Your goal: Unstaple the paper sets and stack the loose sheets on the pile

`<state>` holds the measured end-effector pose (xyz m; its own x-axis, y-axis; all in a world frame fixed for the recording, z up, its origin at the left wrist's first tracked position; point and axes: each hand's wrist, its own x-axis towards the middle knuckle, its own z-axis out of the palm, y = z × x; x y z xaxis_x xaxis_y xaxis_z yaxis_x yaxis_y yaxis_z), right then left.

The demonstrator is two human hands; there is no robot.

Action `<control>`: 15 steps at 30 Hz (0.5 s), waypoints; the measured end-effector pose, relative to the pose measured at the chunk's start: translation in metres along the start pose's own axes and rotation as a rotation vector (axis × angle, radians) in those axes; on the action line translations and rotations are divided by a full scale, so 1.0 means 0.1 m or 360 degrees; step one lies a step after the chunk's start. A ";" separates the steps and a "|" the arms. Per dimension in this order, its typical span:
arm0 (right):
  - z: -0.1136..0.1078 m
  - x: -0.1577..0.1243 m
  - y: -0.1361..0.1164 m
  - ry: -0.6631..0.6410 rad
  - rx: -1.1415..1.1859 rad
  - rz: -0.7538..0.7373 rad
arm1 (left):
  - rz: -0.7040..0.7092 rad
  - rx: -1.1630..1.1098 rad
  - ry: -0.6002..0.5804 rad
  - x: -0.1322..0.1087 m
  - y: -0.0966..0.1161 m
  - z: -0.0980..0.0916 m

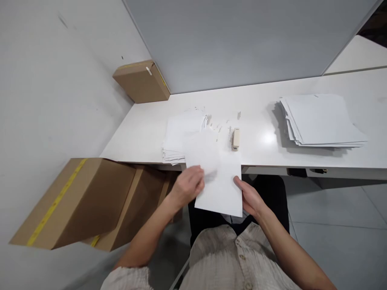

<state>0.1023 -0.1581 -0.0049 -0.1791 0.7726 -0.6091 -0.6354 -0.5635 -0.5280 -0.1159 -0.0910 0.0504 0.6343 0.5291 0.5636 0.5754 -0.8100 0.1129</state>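
Observation:
White paper overhangs the near edge of the table in front of me. My right hand grips its right edge, with the thumb on top. My left hand is closed on the lower left corner of another sheet of paper, which is smeared by motion and crosses the paper's left part. A small beige stapler rests on the table just beyond the paper. To its left lies a loose stack of white sheets, partly covered by the blurred sheet.
On the white table a thicker stack of paper lies at the right. Small scraps are scattered near the stapler. A cardboard box stands in the back left corner; larger boxes with yellow tape are at the lower left.

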 end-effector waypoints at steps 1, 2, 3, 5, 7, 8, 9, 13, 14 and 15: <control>0.01 0.02 0.00 0.0013 0.0007 -0.0002 | 0.0093 -0.0038 -0.0068 -0.05 0.13 0.01; 0.02 0.04 -0.01 0.0017 0.0008 -0.0007 | 0.0162 -0.0065 -0.0127 -0.09 0.24 0.03; 0.03 0.05 -0.01 0.0009 0.0004 -0.0013 | 0.0210 -0.0081 -0.0179 -0.14 0.34 0.06; 0.05 0.06 -0.01 -0.0043 -0.0023 -0.0036 | 0.0256 -0.0104 -0.0254 -0.22 0.48 0.12; 0.06 0.06 -0.01 -0.0094 -0.0067 -0.0089 | 0.0275 -0.0135 -0.0304 -0.29 0.56 0.17; 0.06 0.06 0.00 -0.0106 -0.0088 -0.0120 | 0.0277 -0.0161 -0.0322 -0.31 0.58 0.18; 0.05 0.06 0.00 -0.0106 -0.0105 -0.0147 | 0.0267 -0.0194 -0.0339 -0.33 0.59 0.18; -0.01 0.08 0.04 -0.0077 -0.0155 -0.0189 | -0.0263 -0.0317 -0.0228 -0.36 0.45 0.19; -0.03 0.09 0.05 -0.0071 -0.0167 -0.0187 | -0.0564 -0.0333 -0.0189 -0.37 0.37 0.20; -0.05 0.09 0.07 -0.0070 -0.0180 -0.0186 | -0.0885 -0.0369 -0.0170 -0.37 0.30 0.23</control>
<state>0.0995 -0.1562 -0.0172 -0.1432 0.8453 -0.5147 -0.5654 -0.4967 -0.6585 -0.1108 -0.1289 0.0144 0.3262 0.9013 0.2850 0.7157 -0.4325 0.5485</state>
